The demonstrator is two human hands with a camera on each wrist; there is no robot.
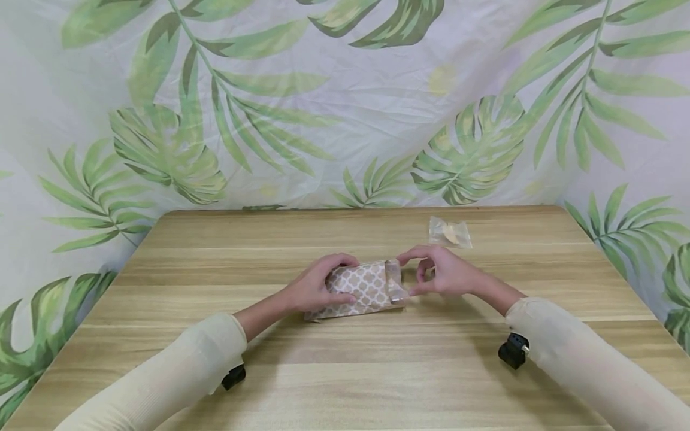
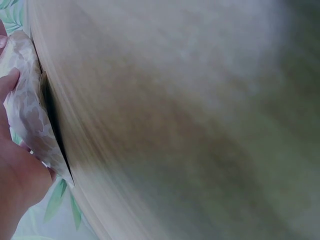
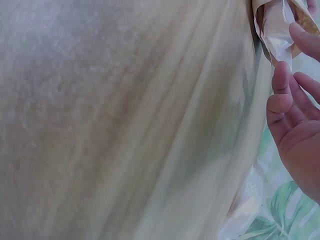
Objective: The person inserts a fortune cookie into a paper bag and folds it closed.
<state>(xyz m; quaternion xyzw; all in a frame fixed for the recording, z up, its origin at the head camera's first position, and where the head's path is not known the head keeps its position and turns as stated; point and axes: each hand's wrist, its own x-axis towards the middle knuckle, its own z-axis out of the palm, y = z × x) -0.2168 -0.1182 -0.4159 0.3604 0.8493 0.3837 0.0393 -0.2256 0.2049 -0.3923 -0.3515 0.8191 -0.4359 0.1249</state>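
Note:
A paper bag (image 1: 358,286) with a tan and white lattice print lies on its side on the wooden table. My left hand (image 1: 318,282) grips it from the left, thumb across the near face and fingers over the far edge. Out of the bag's open right end sticks a clear plastic packet (image 1: 396,280); its contents are hidden. My right hand (image 1: 444,272) holds the packet's end between thumb and index finger, one at each corner, with the other fingers curled in. In the right wrist view the shiny plastic (image 3: 278,25) shows inside the bag's mouth.
A small clear packet (image 1: 450,232) with a pale piece inside lies behind my right hand. The wooden table (image 1: 345,371) reaches back to a leaf-print cloth (image 1: 345,120). A black wrist camera (image 1: 513,351) hangs under the right sleeve.

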